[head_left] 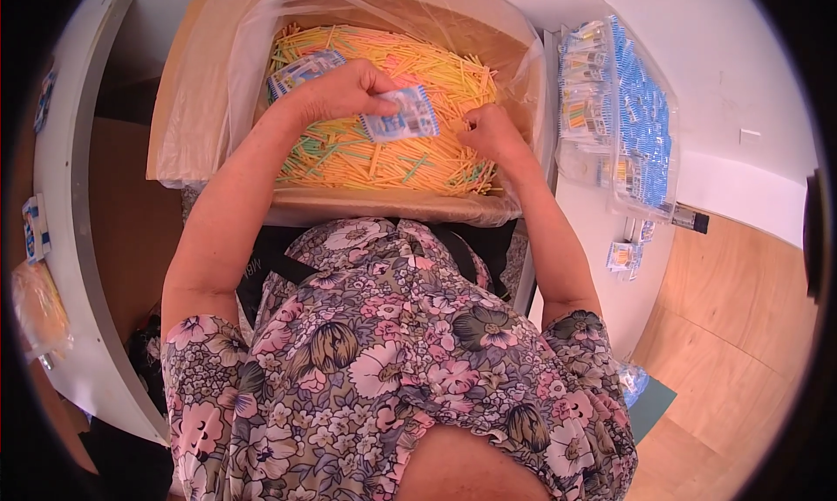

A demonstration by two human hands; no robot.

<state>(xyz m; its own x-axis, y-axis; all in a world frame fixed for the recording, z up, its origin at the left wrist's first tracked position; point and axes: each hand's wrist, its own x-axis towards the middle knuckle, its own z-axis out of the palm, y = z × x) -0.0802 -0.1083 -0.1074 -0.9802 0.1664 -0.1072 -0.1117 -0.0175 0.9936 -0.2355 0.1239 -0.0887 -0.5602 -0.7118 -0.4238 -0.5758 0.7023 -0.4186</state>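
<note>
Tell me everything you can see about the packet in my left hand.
The packet is flat, roughly rectangular and plastic-looking, whitish with blue print and edges. The left hand pinches its left side over the loose coloured sticks; it sits slightly tilted. The right hand is apart from it. Whether it's sealed is unclear.

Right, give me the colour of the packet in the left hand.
The packet is white and blue; the head view shows it best.
</note>
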